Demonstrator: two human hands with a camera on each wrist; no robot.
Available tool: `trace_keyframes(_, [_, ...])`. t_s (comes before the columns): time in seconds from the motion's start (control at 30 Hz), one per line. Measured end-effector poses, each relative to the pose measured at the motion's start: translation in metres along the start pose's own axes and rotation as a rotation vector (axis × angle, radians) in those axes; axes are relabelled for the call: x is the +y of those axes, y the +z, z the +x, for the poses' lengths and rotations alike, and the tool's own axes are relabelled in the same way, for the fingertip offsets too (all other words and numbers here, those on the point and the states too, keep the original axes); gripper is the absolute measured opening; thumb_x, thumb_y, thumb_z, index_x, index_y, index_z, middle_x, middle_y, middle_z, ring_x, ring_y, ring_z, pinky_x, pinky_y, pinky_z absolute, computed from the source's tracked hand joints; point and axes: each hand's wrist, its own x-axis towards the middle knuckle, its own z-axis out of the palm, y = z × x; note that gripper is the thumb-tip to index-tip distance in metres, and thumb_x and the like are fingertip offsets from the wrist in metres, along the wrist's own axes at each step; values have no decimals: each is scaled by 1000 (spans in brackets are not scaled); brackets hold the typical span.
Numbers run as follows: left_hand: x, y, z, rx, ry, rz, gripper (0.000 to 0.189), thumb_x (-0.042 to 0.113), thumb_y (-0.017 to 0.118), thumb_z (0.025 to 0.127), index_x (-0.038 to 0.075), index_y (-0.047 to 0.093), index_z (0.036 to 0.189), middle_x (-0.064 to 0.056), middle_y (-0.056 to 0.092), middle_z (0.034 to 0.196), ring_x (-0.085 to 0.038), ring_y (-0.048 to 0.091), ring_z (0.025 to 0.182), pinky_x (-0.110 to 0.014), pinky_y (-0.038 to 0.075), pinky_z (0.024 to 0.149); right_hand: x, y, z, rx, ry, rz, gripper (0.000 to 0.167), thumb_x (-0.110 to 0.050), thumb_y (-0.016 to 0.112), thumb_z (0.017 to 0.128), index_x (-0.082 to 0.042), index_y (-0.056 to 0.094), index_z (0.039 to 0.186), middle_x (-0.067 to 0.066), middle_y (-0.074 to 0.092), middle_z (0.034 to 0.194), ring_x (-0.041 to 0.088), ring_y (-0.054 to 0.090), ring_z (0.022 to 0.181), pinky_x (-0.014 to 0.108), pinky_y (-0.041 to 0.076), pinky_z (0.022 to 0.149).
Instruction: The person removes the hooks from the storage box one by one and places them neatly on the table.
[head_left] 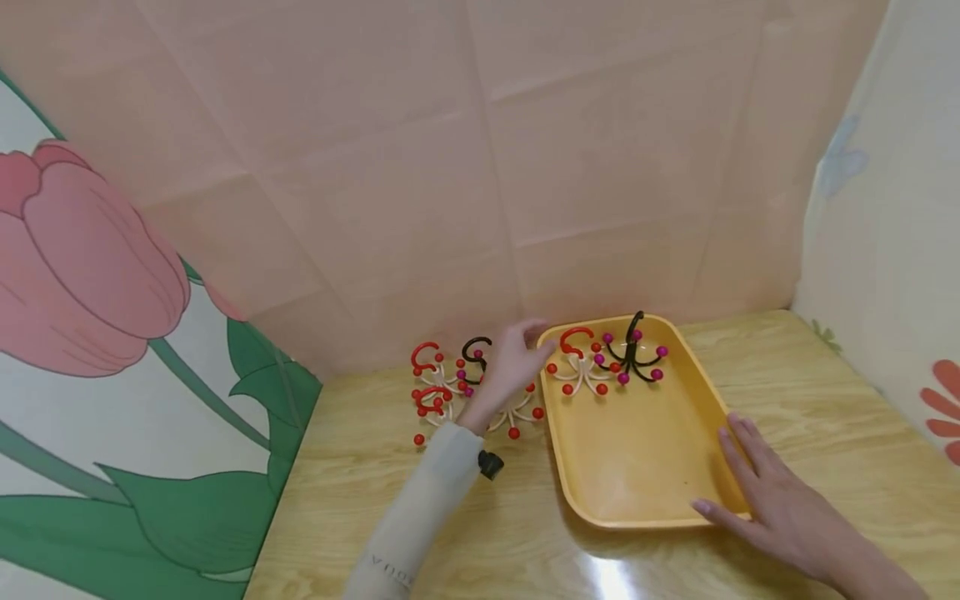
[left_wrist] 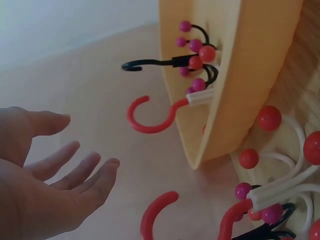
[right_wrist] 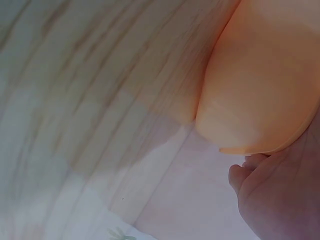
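Observation:
A yellow tray holds two claw-shaped hooks at its back: a red hook with white arms and red ball tips, and a black hook with magenta ball tips. My left hand is just beyond the tray's left rim, above the loose hooks. In the left wrist view this left hand has its fingers loosely spread, apart from the hooks, with nothing in it. My right hand rests at the tray's near right corner, fingers extended along the right rim and thumb at the near rim.
Several more hooks lie clustered left of the tray, among them a red-and-white hook and a black hook partly hidden by my left arm. The wooden table meets a pink cloth backdrop behind. Patterned panels stand at both sides.

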Motion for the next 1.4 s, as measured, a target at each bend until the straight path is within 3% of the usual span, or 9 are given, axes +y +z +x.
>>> trace_keyframes(0.2, [-5,20,24,-42,-72,49,46,25,72,102,12,63,145,-11,63,150,-34,59,139,-48,55,110,0,-1,2,2,-5,-6,107,-48,74,95,-1,11,168,13,-8,178,24,-13,166,7,-18,110])
trace_keyframes(0.37, [-14,35,34,-50,-130,6,51,24,72,102,6,59,148,-16,60,153,-37,57,141,-50,53,111,-2,-1,1,-7,1,-14,107,-50,74,95,-2,11,168,14,-8,178,24,-13,166,6,-18,108])
trace_keyframes(0.5, [-21,47,40,-20,-178,-32,50,27,72,102,2,62,144,-16,63,149,-34,59,140,-48,51,114,-3,-3,1,-12,7,-14,107,-50,73,96,-2,10,168,14,-8,178,26,-14,166,8,-17,108])
trace_keyframes(0.63, [-26,56,45,24,-173,-2,43,27,75,100,1,70,134,-14,71,138,-27,68,129,-40,56,108,-3,-3,2,-13,4,-10,107,-50,73,96,-3,10,168,14,-9,178,26,-13,166,8,-16,108])
trace_keyframes(0.97, [-23,55,54,57,-188,-2,33,22,77,98,2,76,125,-13,79,119,-23,78,98,-31,63,82,-3,-3,1,-5,1,-8,106,-49,74,95,-3,12,168,14,-7,178,27,-12,166,7,-17,108])
trace_keyframes(1.03, [-22,55,56,54,-187,8,32,21,77,98,3,76,124,-12,80,115,-21,77,102,-29,63,83,-3,-3,1,-5,4,-9,106,-49,74,96,-3,11,168,14,-8,178,28,-12,166,8,-17,108])
trace_keyframes(1.27, [-19,54,54,46,-232,-24,17,15,77,97,5,81,111,-10,82,104,-26,78,95,-25,57,68,-2,-3,0,-6,7,-13,105,-49,73,96,-2,12,168,14,-9,178,28,-13,166,7,-18,109])
trace_keyframes(1.4, [-20,55,53,34,-221,-19,17,13,76,98,4,81,111,-11,82,105,-23,77,91,-24,56,67,0,-2,-1,-4,2,-11,105,-49,73,96,-3,12,168,14,-8,178,26,-13,166,5,-18,108])
